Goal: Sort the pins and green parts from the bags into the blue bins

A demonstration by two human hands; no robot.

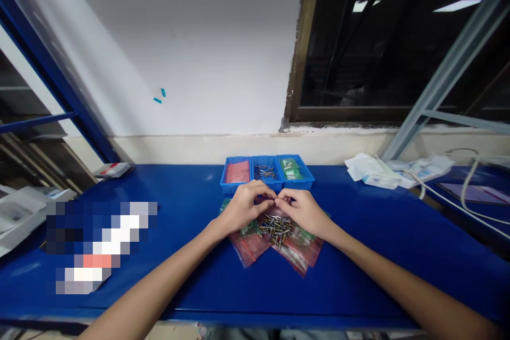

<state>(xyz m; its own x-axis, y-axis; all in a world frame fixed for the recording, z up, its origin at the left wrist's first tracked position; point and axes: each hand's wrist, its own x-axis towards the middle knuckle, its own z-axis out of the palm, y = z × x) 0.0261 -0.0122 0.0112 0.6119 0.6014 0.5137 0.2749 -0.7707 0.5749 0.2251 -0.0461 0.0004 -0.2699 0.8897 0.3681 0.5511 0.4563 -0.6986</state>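
Observation:
My left hand [249,203] and my right hand [302,211] meet fingertip to fingertip above the table. Both are closed in a pinch on the edge of a pink zip bag, mostly hidden behind the fingers. Right below them lies a heap of small metal screws [278,230], some silver and some brass-coloured. Under and around the heap are several pink zip bags [251,248], overlapping one another. Green pieces [250,228] show beside the heap, partly covered by my left hand.
Behind my hands stand three joined blue bins: one with pink bags [238,171], one with screws [265,172], one with green pieces [290,168]. White packaging [372,171] and a cable [442,207] lie right on the blue table [191,271]. A blurred-out patch [115,244] covers something left.

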